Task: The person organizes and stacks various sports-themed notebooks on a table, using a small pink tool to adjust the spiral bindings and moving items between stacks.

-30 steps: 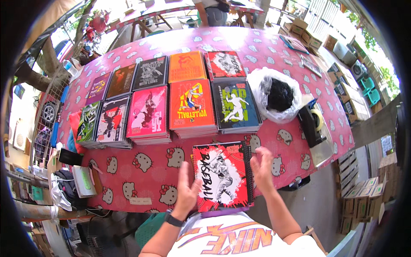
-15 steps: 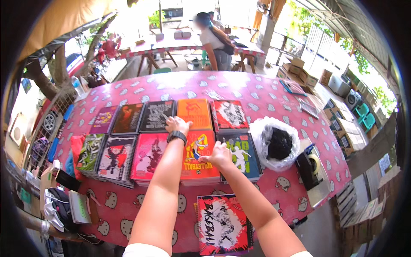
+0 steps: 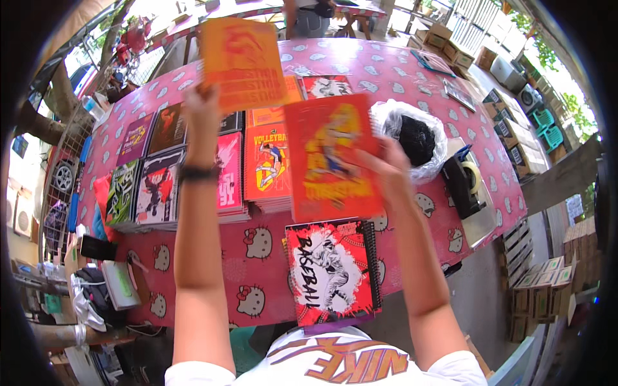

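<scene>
My left hand point(image 3: 201, 106) is closed on the lower left edge of an orange notebook point(image 3: 243, 61), lifted above the far row. On the right, my right hand point(image 3: 389, 161) grips the side of a red-orange notebook point(image 3: 335, 193) with a player figure on its cover, tilted and slightly blurred. Beneath lie two rows of stacked spiral notebooks: an orange-red pile point(image 3: 265, 167), a pink one point(image 3: 230, 161), a white-and-red one point(image 3: 158, 193), a green one point(image 3: 122, 193) and others behind. Closest to me, a red, white and black notebook point(image 3: 331, 270) rests on other notebooks at the table edge.
The table point(image 3: 373, 58) has a pink patterned cover. Right of the notebooks stand a plastic bag with black contents point(image 3: 417, 141) and a tape dispenser point(image 3: 467, 183). Cardboard boxes point(image 3: 544, 283) are piled beyond the right edge; a person point(image 3: 309, 19) stands across the table.
Both hands have lifted a notebook off the piles, the left an orange one, the right a red-orange one. My view has tipped further down toward me.
</scene>
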A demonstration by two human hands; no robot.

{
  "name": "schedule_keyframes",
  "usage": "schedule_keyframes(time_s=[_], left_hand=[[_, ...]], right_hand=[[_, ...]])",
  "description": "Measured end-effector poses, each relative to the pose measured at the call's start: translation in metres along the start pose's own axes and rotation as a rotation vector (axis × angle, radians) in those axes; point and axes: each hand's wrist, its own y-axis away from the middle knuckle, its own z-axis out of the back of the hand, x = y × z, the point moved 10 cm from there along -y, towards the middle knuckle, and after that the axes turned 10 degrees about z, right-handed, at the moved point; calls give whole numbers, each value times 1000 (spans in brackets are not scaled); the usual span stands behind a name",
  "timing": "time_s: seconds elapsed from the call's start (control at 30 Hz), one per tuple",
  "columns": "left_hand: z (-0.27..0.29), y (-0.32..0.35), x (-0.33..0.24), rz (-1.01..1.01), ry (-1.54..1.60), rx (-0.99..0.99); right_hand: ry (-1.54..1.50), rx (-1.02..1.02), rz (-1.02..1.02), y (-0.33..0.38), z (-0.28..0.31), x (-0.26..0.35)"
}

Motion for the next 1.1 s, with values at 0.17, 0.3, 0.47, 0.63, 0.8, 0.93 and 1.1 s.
schedule_keyframes(time_s=[0.17,0.3,0.47,0.63,0.8,0.93,1.1], left_hand=[[60,192,47,397,816,555],[60,327,126,565,-309,525],[32,339,107,133,-327,499],[10,309,117,62,-217,743],[79,54,93,-177,-269,236],[72,-105,166,43,-749,81],[8,-102,169,182,-1076,163]], right_hand=[[-53,15,-257,143,43,-5],[618,109,-78,194,39,-44],[469,202,-20,184,23,-47],[1027,253,85,137,17,-29],[640,340,255,28,-168,-9],[1152,578,-197,-8,-292,-99],[1220,487,-253,-6,-289,-115]])
